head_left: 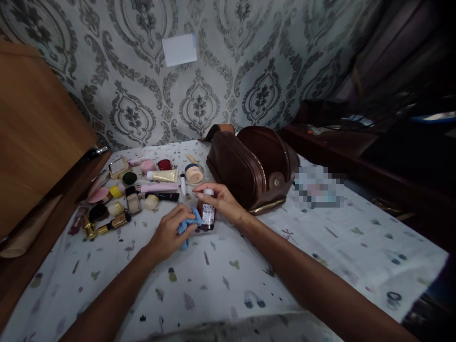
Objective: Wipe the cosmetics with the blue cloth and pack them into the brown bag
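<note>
My right hand grips a small dark bottle with a white cap and a printed label, holding it upright near its top on the patterned white sheet. Against the bottle's left side my left hand presses a small blue cloth, fingers closed around it. Both hands are close together in the middle of the bed.
A brown leather toiletry bag stands open just behind the hands. Several cosmetics lie to the left: tubes, jars, compacts, gold lipsticks. A wooden board lines the left edge and dark furniture the right.
</note>
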